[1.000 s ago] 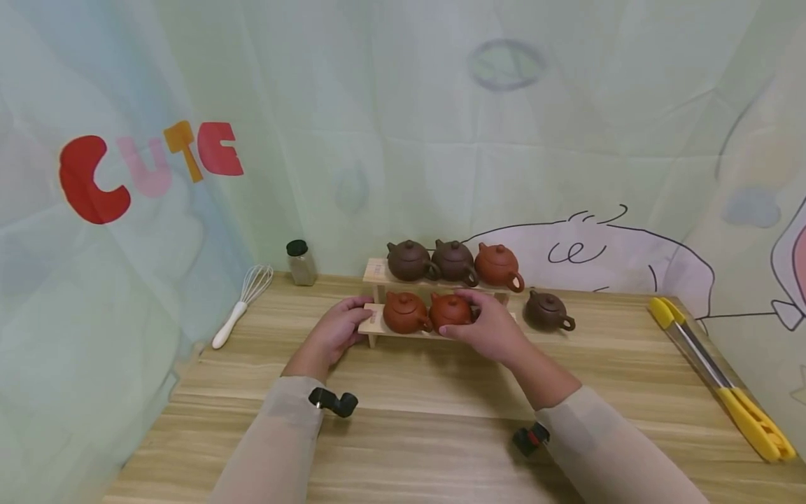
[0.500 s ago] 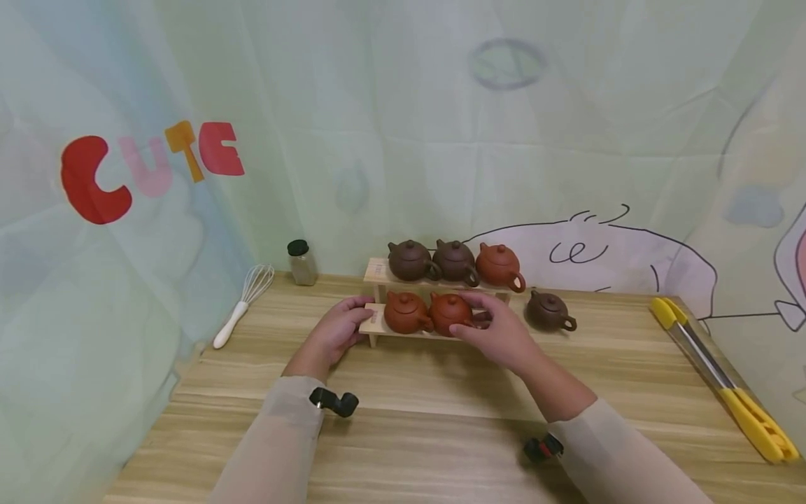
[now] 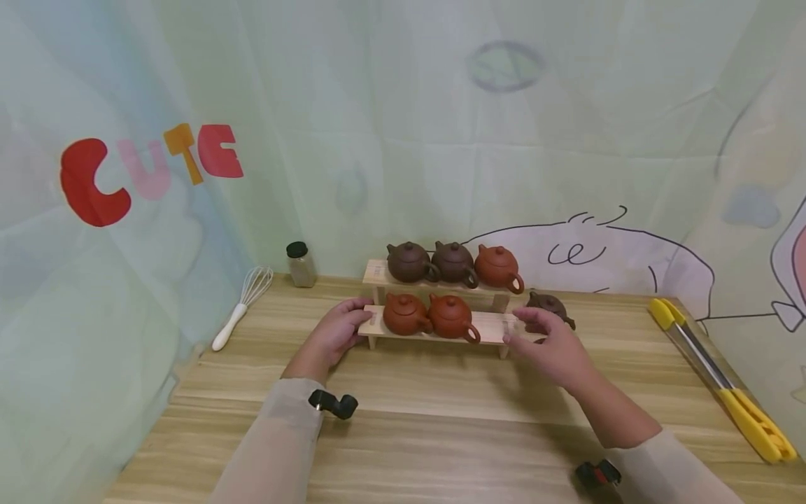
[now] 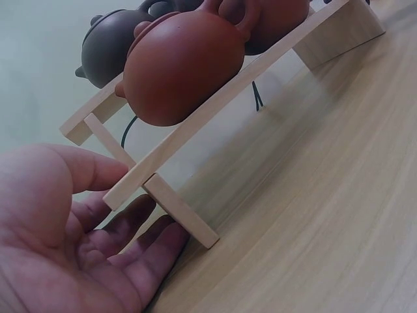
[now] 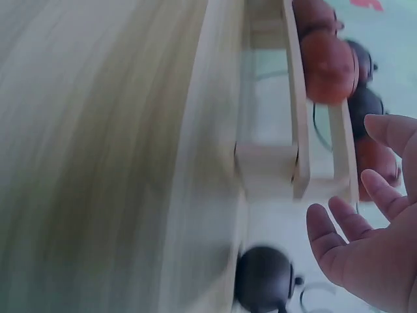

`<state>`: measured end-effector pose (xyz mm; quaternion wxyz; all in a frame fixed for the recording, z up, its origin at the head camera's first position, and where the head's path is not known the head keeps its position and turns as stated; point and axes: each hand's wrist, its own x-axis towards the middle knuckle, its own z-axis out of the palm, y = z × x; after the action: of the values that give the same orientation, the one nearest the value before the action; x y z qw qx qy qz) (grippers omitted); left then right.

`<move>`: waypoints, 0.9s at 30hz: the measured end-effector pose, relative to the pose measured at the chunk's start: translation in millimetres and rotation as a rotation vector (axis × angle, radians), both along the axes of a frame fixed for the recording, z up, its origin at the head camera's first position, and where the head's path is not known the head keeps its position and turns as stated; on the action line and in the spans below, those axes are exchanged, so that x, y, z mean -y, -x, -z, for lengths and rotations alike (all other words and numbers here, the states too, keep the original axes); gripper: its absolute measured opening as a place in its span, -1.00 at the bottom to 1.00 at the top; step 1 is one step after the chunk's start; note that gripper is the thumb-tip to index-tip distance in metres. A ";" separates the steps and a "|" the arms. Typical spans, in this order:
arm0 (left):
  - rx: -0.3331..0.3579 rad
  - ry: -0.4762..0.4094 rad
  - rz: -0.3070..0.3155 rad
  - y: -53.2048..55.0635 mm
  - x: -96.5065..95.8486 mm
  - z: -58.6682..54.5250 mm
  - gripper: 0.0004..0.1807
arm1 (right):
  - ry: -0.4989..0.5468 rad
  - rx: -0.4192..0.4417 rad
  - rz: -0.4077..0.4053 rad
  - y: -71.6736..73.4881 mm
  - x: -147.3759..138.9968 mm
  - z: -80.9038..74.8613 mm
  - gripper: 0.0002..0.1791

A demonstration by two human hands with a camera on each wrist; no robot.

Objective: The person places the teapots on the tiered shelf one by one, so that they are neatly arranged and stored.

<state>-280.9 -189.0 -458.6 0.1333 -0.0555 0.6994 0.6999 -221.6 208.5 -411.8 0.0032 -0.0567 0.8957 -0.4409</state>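
A two-tier wooden display stand [image 3: 497,327] bears small clay teapots. On its lower shelf sit a reddish-brown teapot [image 3: 404,314] and another reddish-brown teapot [image 3: 450,317], side by side towards the left. My left hand [image 3: 338,327] holds the shelf's left end, its thumb at the top edge and the other fingers below, as the left wrist view shows. Past the right end of that shelf, my right hand [image 3: 554,350] hovers with spread fingers and nothing in them. It partly covers a dark brown teapot [image 3: 546,304] standing on the table.
The upper shelf carries a dark teapot [image 3: 408,262], a second dark teapot [image 3: 453,262] and a reddish teapot [image 3: 497,267]. A white-handled whisk [image 3: 238,315] and a black-lidded jar [image 3: 301,266] are at the left. Yellow-handled tongs [image 3: 718,371] lie along the right edge.
My right hand has left the second reddish teapot on the lower shelf and moved right, near the dark teapot on the table. The left hand stays at the shelf end.
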 end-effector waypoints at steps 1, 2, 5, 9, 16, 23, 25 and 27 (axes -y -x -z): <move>0.001 0.001 -0.001 0.3 -0.1 0.0 -0.46 | -0.012 -0.002 0.010 -0.1 -6.1 0.6 -0.32; 0.002 0.001 -0.002 0.6 -0.2 0.1 -0.47 | -0.024 0.004 0.026 -0.2 -12.3 1.1 -0.31; -0.003 -0.001 0.001 1.1 0.2 0.8 -0.46 | -0.052 0.010 0.073 1.3 -31.4 2.8 -0.29; -0.002 -0.005 0.001 1.7 0.8 1.9 -0.47 | -0.038 0.034 0.127 4.8 -54.7 3.3 -0.25; -0.001 0.002 -0.003 1.5 1.3 2.1 -0.47 | -0.005 0.094 0.195 17.9 -81.9 -3.7 -0.08; -0.003 0.002 -0.002 0.4 0.7 2.0 -0.47 | -0.011 0.144 0.243 33.9 -91.5 -2.6 0.01; -0.005 0.001 -0.001 0.2 0.6 1.7 -0.47 | -0.026 0.138 0.244 38.3 -92.1 -0.7 0.03; -0.004 0.001 0.001 0.2 0.6 1.5 -0.47 | -0.032 0.133 0.236 42.9 -92.9 1.5 0.04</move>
<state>-281.0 -189.7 -460.0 0.1321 -0.0539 0.7002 0.6996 -264.4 301.5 -413.3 0.0115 0.0783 0.9009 -0.4267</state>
